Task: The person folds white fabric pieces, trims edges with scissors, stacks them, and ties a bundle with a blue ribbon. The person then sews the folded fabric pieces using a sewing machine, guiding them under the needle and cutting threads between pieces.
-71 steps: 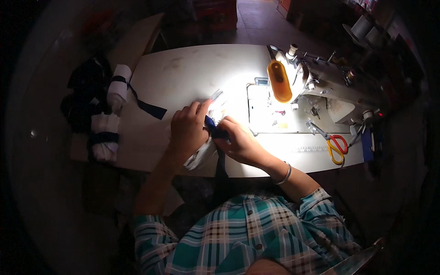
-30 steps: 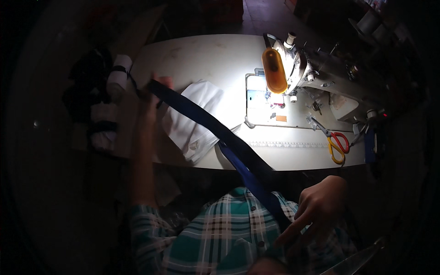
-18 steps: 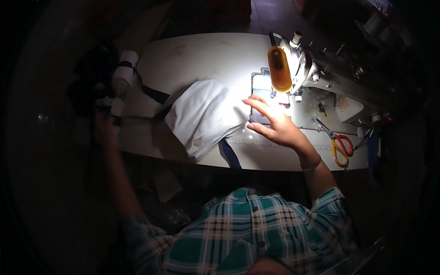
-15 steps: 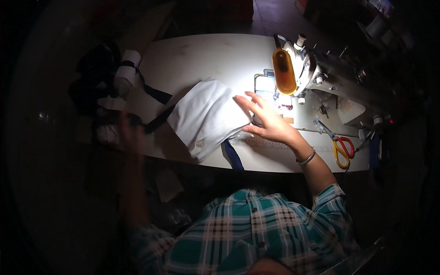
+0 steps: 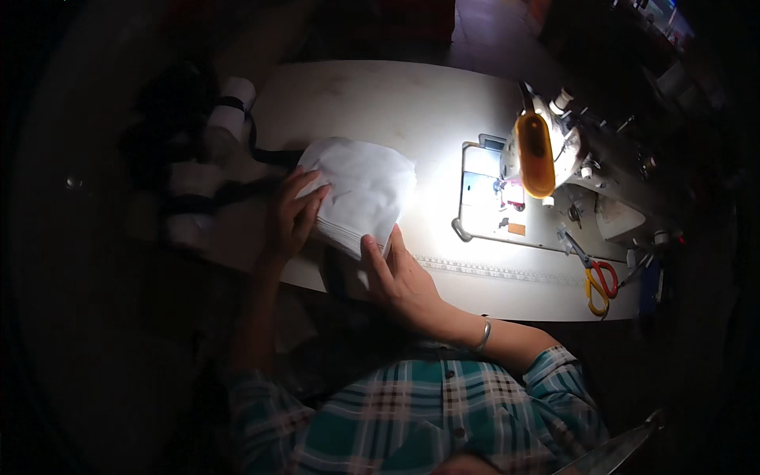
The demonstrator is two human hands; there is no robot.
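A neat stack of white cloth pieces (image 5: 362,186) is between my hands at the near side of the table, its layered edges showing toward me. My left hand (image 5: 294,218) grips the stack's left side, fingers bent over the top. At the near right corner, my right hand (image 5: 408,285) holds the stack with thumb and fingers; part of the fingers is hidden. A bangle circles my right wrist. Dark straps (image 5: 273,156) run left from beside the stack.
A sewing machine (image 5: 609,170) with an amber part (image 5: 535,154) stands on the right of the white table (image 5: 356,91). Scissors (image 5: 595,277) with red and yellow handles lie near a ruler strip (image 5: 507,271). White rolls (image 5: 231,107) with dark bands are at the left.
My left hand has come in from the left onto the cloth. My right hand has moved left and nearer to me, onto the stack's corner. The cloth now lies squarer, its dark-blue strap no longer showing in front.
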